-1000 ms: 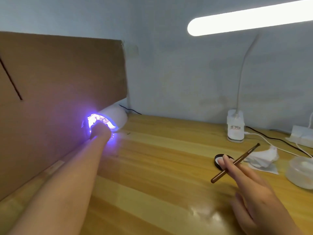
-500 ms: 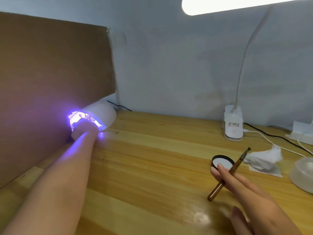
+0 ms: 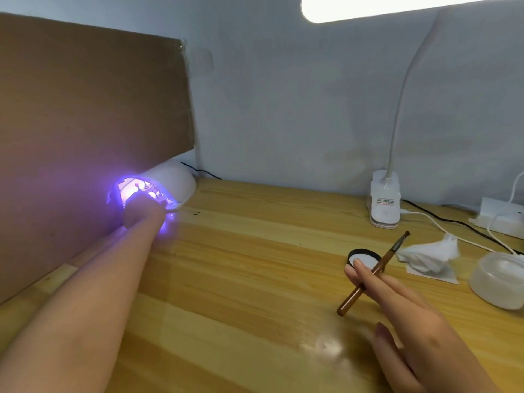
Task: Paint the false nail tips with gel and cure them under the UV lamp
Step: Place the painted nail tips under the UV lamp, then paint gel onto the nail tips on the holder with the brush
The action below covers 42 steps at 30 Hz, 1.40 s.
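Fingers [image 3: 377,282] around brush [image 3: 374,272], mid-table [image 3: 241,265].

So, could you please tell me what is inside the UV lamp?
The left hand reaches into the lit UV lamp; only its back shows. Its fingers and any nail tips are hidden inside.

— What is the tabletop [image 3: 255,265] like?
— Wood, varnished and glossy, with visible grain.
— And the panel [image 3: 85,109] on the left?
— Matt brown cardboard. The UV lamp [image 3: 173,180] is smooth white plastic; the brush [image 3: 371,272] has a shiny brown handle.
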Each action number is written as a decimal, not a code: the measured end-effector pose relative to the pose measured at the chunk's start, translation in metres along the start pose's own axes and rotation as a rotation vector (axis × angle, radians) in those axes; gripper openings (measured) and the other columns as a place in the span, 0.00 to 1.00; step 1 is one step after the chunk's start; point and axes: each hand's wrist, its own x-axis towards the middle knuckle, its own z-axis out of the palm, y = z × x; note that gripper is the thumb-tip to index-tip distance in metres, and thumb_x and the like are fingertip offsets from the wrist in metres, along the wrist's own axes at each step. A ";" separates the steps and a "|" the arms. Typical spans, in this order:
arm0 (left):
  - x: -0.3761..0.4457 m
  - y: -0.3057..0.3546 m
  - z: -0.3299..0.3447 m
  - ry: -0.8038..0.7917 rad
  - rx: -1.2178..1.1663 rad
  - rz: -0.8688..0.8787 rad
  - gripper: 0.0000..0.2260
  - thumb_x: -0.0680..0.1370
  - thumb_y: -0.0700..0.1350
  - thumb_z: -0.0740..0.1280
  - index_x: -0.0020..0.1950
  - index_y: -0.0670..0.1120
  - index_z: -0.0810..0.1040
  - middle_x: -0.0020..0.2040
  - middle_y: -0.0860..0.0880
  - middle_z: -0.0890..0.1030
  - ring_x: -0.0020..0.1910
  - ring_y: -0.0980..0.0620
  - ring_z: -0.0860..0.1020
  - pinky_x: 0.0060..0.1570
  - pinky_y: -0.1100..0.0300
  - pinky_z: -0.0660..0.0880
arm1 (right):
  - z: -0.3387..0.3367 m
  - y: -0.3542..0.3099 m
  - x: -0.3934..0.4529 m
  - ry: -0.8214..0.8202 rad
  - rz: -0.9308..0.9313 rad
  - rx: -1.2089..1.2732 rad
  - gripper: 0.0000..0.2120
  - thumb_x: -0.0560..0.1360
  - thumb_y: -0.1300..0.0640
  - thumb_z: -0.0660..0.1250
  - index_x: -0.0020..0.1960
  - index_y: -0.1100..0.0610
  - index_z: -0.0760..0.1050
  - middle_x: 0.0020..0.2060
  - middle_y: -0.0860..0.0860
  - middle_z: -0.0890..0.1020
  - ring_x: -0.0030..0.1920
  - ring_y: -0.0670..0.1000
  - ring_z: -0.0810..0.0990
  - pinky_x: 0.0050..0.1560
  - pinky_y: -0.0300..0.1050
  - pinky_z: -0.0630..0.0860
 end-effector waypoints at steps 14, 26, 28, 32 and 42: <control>-0.089 -0.047 -0.104 -0.058 -0.070 0.012 0.27 0.71 0.62 0.73 0.49 0.36 0.85 0.44 0.32 0.83 0.48 0.37 0.83 0.49 0.46 0.78 | -0.027 -0.019 0.010 0.195 0.110 0.138 0.31 0.68 0.77 0.64 0.70 0.61 0.68 0.59 0.50 0.79 0.58 0.51 0.78 0.49 0.43 0.74; -0.288 0.057 -0.118 -0.332 -0.525 0.293 0.03 0.76 0.48 0.73 0.44 0.50 0.82 0.29 0.54 0.73 0.19 0.62 0.67 0.22 0.68 0.65 | -0.109 0.004 -0.011 0.223 0.001 -0.100 0.19 0.69 0.70 0.71 0.59 0.61 0.77 0.49 0.53 0.83 0.51 0.52 0.82 0.49 0.50 0.80; -0.328 0.084 -0.113 -0.498 -0.617 0.335 0.03 0.75 0.45 0.73 0.41 0.49 0.83 0.28 0.54 0.70 0.19 0.61 0.62 0.21 0.68 0.62 | -0.129 0.026 -0.029 0.192 -0.011 -0.245 0.14 0.69 0.68 0.72 0.54 0.62 0.79 0.44 0.55 0.83 0.45 0.55 0.82 0.42 0.54 0.81; -0.397 0.127 -0.087 -0.791 -0.720 0.414 0.04 0.74 0.42 0.74 0.39 0.46 0.84 0.23 0.58 0.65 0.20 0.60 0.60 0.21 0.68 0.59 | -0.170 0.064 -0.061 0.240 0.039 -0.363 0.12 0.78 0.54 0.61 0.52 0.60 0.78 0.40 0.52 0.80 0.41 0.53 0.79 0.39 0.53 0.78; -0.450 0.126 -0.017 -0.852 -0.408 0.719 0.03 0.75 0.53 0.72 0.43 0.56 0.82 0.23 0.58 0.66 0.23 0.58 0.62 0.30 0.59 0.57 | -0.183 0.091 -0.100 0.253 0.151 -0.309 0.17 0.78 0.52 0.58 0.58 0.61 0.78 0.34 0.52 0.80 0.35 0.54 0.78 0.36 0.52 0.77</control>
